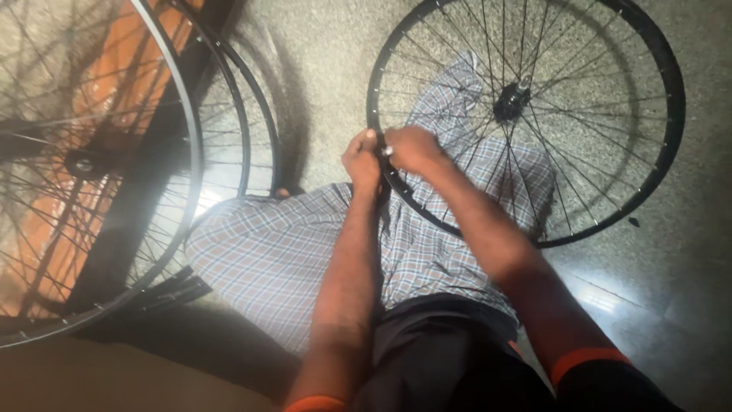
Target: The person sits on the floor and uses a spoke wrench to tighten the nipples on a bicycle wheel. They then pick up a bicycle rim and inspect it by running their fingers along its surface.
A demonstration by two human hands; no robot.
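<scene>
A black spoked bicycle wheel with a dark hub lies tilted over my right leg, which is covered in checked cloth. My left hand and my right hand meet at the wheel's near-left rim, fingers closed together on the rim where the spokes end. Something small and pale shows between the fingertips; I cannot tell what it is. Both forearms reach forward from the bottom of the view.
Two more spoked wheels stand at the left, overlapping each other, with a hub in front of an orange and dark surface. The speckled stone floor spreads to the right and behind.
</scene>
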